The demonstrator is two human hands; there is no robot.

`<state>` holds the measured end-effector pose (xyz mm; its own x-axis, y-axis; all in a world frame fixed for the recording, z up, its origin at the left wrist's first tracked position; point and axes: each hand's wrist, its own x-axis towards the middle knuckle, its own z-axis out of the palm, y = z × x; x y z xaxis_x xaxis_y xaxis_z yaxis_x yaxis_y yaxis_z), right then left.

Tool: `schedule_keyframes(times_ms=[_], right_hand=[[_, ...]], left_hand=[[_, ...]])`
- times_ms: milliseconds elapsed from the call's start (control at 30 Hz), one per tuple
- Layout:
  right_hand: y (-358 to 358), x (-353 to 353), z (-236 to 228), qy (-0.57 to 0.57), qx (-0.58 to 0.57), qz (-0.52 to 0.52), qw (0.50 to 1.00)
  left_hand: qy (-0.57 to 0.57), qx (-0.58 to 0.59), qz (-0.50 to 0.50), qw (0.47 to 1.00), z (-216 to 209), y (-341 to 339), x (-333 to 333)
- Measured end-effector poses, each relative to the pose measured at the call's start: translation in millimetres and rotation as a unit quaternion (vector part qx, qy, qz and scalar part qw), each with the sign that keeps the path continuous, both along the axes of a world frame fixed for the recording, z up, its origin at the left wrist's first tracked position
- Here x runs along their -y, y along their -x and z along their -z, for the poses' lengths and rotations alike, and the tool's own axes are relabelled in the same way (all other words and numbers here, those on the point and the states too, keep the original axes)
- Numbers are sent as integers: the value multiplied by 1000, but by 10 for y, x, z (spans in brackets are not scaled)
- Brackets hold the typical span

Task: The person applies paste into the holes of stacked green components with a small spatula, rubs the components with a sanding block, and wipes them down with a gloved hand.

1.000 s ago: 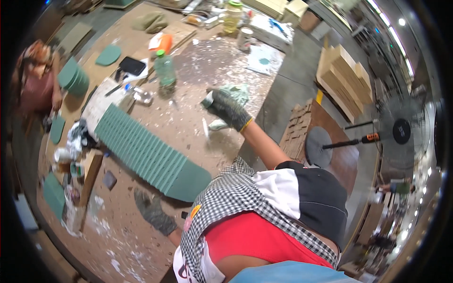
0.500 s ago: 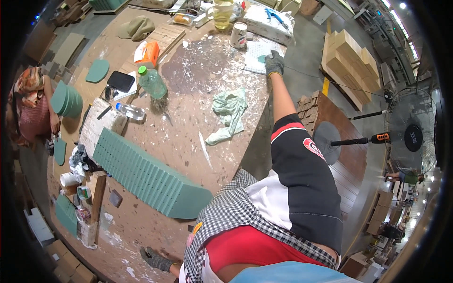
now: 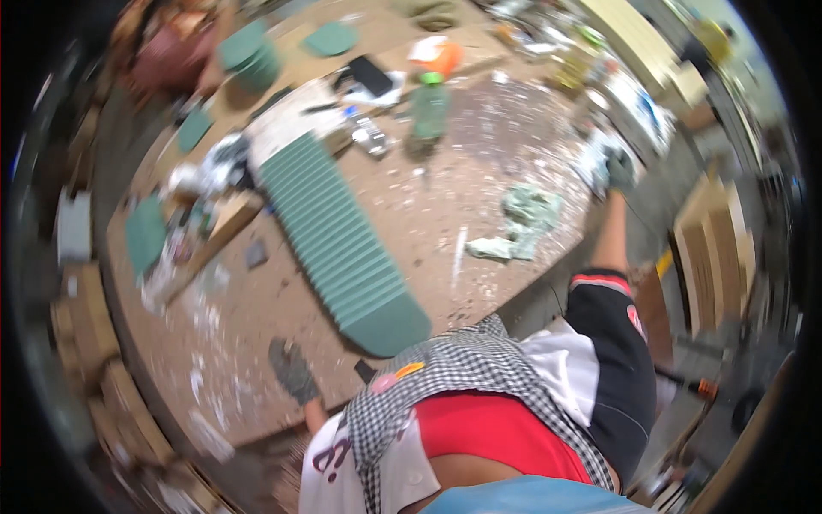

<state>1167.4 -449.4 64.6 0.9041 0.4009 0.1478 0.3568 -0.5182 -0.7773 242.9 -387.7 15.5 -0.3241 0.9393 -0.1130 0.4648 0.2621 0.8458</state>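
Observation:
My left hand (image 3: 293, 370), in a grey work glove, lies on the near left of the brown worktable (image 3: 342, 377), fingers stretched out and holding nothing. At the far right edge, my gloved right hand (image 3: 618, 168) rests at a white sheet (image 3: 589, 164). Motion smears its fingers, and whether it grips anything does not show. Between my arms stands a long row of green boards (image 3: 342, 240) packed face to face. A crumpled pale green cloth (image 3: 529, 221) lies nearer the right hand.
Beyond the row are a green-capped bottle (image 3: 428, 111), a clear bottle (image 3: 368, 135), a black phone-like object (image 3: 370, 75) and an orange box (image 3: 441, 56). More green boards (image 3: 250, 58) are stacked near another person (image 3: 175, 51). Cartons (image 3: 86, 313) stand left of the table.
The view has swung, so the table's things appear turned and shifted rightward. My left hand has come more fully into sight on the table. My right hand stays by the white sheet.

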Motion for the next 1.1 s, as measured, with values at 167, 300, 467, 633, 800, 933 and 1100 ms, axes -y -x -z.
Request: schedule_keyframes(times_ms=[167, 300, 467, 633, 800, 933, 1100], right_hand=[[2050, -312, 191, -335, -411, -196, 825], [3648, -666, 457, -411, -597, -266, 635], [4700, -1588, 254, -273, -345, -447, 779], [4851, -2452, 457, -188, -185, -557, 787], [5049, -2979, 557, -275, -548, -392, 686], [5044, -3064, 651, -314, -665, -375, 564], [5337, -2906, 160, -269, -611, -359, 653]], left_hand=[[-51, -65, 74, 994, -432, -624, 55], [-91, -2, 96, 991, -233, -787, -80], [-80, 271, 198, 939, -386, -1147, -837], [-33, 299, 203, 932, -305, -1294, -1571], [-4, 296, 203, 933, -258, -1452, -2015], [13, 294, 202, 934, -286, -1649, -2218], [-6, 339, 234, 911, -133, -1630, -2290]])
